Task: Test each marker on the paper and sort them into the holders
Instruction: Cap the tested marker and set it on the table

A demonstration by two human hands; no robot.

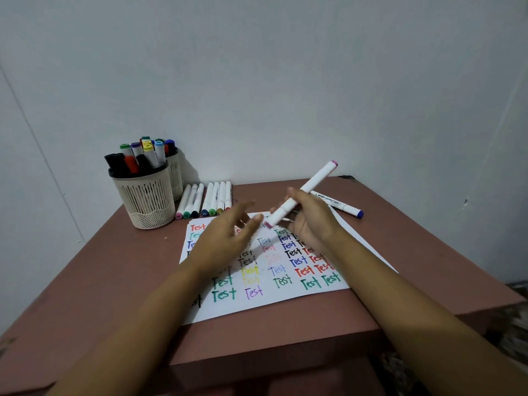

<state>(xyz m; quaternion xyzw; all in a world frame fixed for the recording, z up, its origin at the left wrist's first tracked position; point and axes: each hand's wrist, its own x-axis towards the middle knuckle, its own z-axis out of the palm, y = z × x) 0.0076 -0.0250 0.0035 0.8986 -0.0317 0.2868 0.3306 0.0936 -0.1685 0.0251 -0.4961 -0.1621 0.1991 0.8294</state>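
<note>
My right hand grips a white marker with pink-purple ends, held tilted above the paper. Its lower end points toward my left hand, whose fingers are straight and spread just beside that end, holding nothing. The white paper lies on the table, covered with the word "Test" in several colours. Two cream mesh holders stand at the back left: the front holder and the rear holder, both filled with several markers. A row of several white markers lies beside the holders.
A blue-capped white marker lies on the brown table behind my right hand. The table stands in a corner of grey walls. Its front edge is near me and its right edge drops off beside the paper.
</note>
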